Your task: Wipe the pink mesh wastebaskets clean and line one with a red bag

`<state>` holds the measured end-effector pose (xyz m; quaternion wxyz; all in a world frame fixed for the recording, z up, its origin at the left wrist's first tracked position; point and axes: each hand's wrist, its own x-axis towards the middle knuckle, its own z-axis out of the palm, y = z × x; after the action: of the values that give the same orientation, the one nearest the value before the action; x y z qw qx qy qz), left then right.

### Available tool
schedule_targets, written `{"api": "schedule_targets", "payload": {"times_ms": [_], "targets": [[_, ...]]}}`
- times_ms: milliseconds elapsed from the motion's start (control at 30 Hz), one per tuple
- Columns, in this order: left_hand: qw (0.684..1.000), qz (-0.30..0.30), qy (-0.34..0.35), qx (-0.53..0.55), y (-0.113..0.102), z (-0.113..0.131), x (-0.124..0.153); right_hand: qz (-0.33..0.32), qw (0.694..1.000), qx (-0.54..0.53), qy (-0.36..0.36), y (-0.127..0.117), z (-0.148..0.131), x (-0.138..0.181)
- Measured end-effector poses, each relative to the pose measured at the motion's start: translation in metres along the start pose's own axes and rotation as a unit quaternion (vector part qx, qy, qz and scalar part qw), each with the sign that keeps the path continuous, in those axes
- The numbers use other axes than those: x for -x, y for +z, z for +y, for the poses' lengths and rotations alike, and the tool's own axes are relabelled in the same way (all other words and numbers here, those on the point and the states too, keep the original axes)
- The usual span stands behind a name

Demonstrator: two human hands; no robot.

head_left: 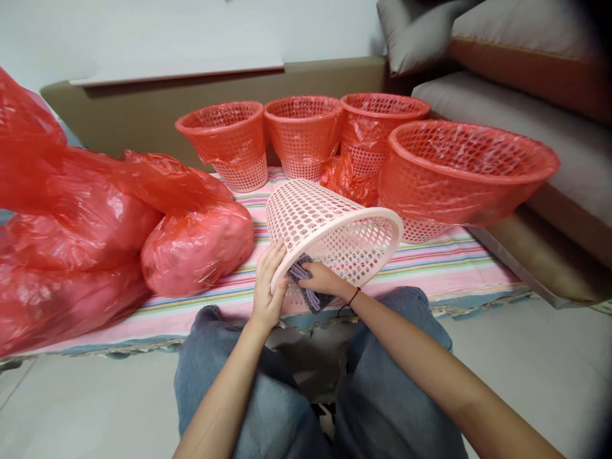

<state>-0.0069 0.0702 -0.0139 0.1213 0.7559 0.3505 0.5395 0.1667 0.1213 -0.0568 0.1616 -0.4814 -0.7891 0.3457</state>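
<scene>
A pale pink perforated plastic basket [315, 207] lies tilted in front of me, its round mouth turned toward me and to the right. My left hand [269, 284] grips the rim on the near left side, thumb on one face and fingers on the other. Just inside the mouth, my right hand [324, 279] is closed on a dark purple-grey striped cloth [313, 299], pressed near the basket's inner wall. Part of the cloth and some of the right fingers are hidden by the rim and the hand.
Several similar baskets lined with red plastic bags stand behind, among them a near right one [430, 204]. A crumpled red bag [351, 182] lies between them. Large filled red bags [196, 248] sit at left on the striped cloth cover [449, 258]. Grey cushions [516, 121] are stacked at right.
</scene>
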Motion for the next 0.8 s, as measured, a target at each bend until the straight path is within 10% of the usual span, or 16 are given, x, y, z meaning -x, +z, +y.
{"api": "schedule_targets", "payload": {"times_ms": [333, 567, 800], "targets": [[0.999, 0.012, 0.013, -0.030, -0.003, 0.001, 0.000, 0.021, 0.982, -0.168, -0.080, -0.010, 0.000, -0.005], [0.999, 0.013, 0.019, -0.023, -0.003, 0.002, 0.000, 0.111, 0.994, 0.014, 0.013, -0.054, -0.004, 0.012], [0.999, 0.016, 0.024, -0.024, -0.003, 0.001, -0.001, 0.039, 0.973, 0.202, 0.102, -0.032, 0.000, 0.006]]}}
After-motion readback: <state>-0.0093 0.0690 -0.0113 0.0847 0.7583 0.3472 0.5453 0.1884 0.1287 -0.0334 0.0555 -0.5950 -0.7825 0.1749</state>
